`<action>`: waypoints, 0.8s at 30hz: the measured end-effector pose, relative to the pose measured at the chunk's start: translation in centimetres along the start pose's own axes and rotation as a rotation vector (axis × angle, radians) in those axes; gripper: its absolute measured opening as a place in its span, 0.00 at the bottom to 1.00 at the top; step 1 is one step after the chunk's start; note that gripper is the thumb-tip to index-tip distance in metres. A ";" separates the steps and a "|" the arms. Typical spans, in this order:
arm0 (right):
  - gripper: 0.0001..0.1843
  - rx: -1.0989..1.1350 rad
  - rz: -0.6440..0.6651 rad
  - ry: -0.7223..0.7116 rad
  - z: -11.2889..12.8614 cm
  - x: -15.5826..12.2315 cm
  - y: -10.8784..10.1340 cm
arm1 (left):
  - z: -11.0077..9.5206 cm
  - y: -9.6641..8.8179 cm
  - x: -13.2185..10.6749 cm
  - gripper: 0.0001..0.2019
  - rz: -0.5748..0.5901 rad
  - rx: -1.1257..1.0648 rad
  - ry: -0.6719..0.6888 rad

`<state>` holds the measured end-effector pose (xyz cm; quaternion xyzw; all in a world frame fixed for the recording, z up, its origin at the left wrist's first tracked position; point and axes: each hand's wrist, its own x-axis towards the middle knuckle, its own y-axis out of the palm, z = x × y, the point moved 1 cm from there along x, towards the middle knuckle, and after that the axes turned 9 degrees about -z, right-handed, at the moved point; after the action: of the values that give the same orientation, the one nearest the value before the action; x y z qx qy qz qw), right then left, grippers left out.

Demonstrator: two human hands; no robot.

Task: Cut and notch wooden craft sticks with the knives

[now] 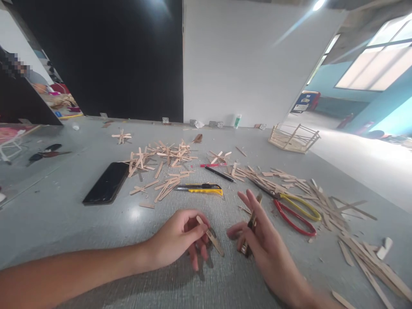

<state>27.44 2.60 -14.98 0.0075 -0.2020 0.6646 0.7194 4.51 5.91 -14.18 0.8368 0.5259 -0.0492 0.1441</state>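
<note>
My left hand (185, 236) pinches a short wooden craft stick (215, 243) between thumb and forefinger; its lower end slants down to the right. My other fingers curl beneath it, above the grey tabletop. To the right, my right hand (262, 240) holds a slim tool (250, 225) with black and yellowish-brown parts, nearly upright against the palm. Its kind is unclear, as the fingers partly cover it. The two hands are apart. Just beyond them lies a yellow and black utility knife (202, 188), with scissors (294, 210) with red and yellow handles at the right.
Loose craft sticks (328, 210) spread along the right side. Star-shaped stick pieces (170, 152) are heaped farther back. A phone (106, 183), a black pen (219, 174), a red pen (213, 165), a glue stick (237, 121) and a stick frame (294, 138) also lie around. A person (35, 79) is at far left.
</note>
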 end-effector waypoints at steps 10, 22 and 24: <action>0.14 -0.457 0.171 -0.480 0.6 -1.2 0.0 | -1.4 -0.4 -0.8 0.15 -0.010 0.490 -0.127; 0.21 -0.888 0.229 -0.912 3.1 -1.8 -0.4 | -1.7 -0.4 -1.1 0.17 -0.017 0.568 -0.166; 0.21 -0.905 0.199 -0.920 2.9 -1.9 -0.2 | -1.8 -0.3 -1.0 0.17 -0.019 0.573 -0.163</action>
<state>26.78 -0.08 -12.84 -0.0311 -0.7489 0.5061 0.4266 3.65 5.69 -12.33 0.8318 0.4850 -0.2638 -0.0568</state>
